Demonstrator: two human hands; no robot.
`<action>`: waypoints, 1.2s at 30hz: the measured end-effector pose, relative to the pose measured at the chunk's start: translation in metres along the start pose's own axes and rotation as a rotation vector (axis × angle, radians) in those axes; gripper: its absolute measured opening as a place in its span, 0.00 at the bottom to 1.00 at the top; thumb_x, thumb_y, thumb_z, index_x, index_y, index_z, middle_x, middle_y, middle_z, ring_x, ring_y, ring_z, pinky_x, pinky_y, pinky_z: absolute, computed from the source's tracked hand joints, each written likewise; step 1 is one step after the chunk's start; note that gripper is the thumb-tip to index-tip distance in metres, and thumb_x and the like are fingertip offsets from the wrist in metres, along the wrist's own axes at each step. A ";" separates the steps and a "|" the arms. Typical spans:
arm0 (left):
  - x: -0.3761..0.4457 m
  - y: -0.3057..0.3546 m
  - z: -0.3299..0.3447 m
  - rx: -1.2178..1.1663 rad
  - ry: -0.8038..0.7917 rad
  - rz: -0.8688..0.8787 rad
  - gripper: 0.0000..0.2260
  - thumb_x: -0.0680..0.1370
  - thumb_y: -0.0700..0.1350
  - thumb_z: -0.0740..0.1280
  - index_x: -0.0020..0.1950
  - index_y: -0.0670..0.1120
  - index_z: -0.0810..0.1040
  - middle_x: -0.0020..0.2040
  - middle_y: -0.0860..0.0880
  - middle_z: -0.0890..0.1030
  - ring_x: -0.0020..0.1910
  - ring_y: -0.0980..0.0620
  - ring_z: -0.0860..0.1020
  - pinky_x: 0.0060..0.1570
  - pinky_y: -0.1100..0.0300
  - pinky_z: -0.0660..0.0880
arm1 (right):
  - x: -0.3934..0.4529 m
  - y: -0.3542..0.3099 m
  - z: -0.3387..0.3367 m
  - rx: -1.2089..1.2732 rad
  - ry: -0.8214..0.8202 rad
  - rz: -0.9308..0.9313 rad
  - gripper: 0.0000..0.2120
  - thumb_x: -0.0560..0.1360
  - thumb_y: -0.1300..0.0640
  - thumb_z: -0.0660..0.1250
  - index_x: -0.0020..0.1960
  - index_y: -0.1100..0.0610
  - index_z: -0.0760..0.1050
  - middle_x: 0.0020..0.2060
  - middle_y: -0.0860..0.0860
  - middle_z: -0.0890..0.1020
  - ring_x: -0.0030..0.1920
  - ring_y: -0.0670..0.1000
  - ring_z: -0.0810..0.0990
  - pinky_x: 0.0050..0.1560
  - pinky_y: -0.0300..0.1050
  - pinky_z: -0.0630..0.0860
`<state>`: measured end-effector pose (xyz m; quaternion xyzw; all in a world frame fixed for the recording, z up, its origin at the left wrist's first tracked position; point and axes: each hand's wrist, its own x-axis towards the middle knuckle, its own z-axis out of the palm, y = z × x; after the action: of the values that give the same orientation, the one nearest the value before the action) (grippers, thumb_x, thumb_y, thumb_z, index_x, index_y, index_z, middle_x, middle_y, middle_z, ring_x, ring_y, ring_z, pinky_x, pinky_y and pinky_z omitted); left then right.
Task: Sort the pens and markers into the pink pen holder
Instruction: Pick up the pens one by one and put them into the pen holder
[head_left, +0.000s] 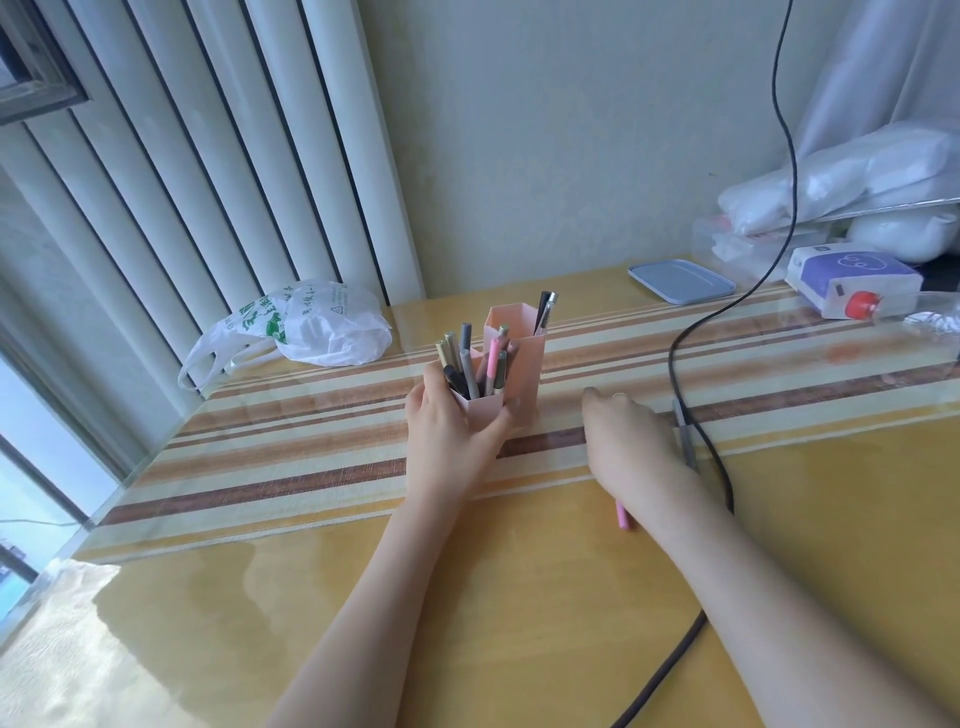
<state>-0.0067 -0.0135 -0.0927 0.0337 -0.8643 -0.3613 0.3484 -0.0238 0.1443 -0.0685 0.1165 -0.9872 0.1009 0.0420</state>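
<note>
The pink pen holder (519, 358) stands on the table in two joined hexagonal sections, a tall rear one and a short front one. Several grey, black, gold and pink pens (470, 364) stick out of the front section, and two dark ones rise from the rear section. My left hand (447, 431) is wrapped around the front section. My right hand (631, 441) lies palm down on the table to the right. Under it, a pink pen (622, 514) pokes out below the wrist, and a grey pen (687, 441) lies against its right side. Whether the fingers grip either pen is hidden.
A black cable (691, 332) hangs from above, crosses the table right of my right hand and runs to the front edge. A white plastic bag (311, 327) lies at the back left. A blue lid (680, 280), a tissue pack (852, 278) and wrapped bundles crowd the back right.
</note>
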 end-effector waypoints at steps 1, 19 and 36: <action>0.000 0.000 0.000 0.000 -0.003 -0.004 0.19 0.71 0.50 0.71 0.50 0.46 0.63 0.39 0.59 0.66 0.53 0.45 0.67 0.45 0.57 0.63 | 0.000 -0.002 0.001 0.019 -0.002 0.007 0.12 0.76 0.71 0.58 0.58 0.62 0.70 0.38 0.55 0.72 0.38 0.55 0.73 0.33 0.43 0.68; 0.001 -0.003 0.003 -0.012 -0.003 -0.047 0.19 0.71 0.52 0.71 0.49 0.44 0.64 0.41 0.53 0.68 0.54 0.44 0.68 0.46 0.54 0.66 | -0.015 -0.027 -0.022 1.414 0.920 -0.335 0.25 0.74 0.70 0.63 0.63 0.49 0.62 0.39 0.50 0.77 0.36 0.60 0.80 0.25 0.52 0.78; -0.001 0.008 0.002 0.098 -0.063 0.188 0.36 0.68 0.63 0.57 0.67 0.39 0.68 0.48 0.78 0.58 0.62 0.47 0.65 0.64 0.51 0.62 | -0.011 -0.034 -0.001 0.802 0.933 -0.595 0.18 0.76 0.64 0.64 0.63 0.53 0.67 0.46 0.54 0.83 0.39 0.53 0.82 0.33 0.43 0.77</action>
<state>-0.0060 -0.0059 -0.0893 -0.0419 -0.8908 -0.2851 0.3513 -0.0047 0.1149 -0.0626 0.3337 -0.6778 0.4829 0.4427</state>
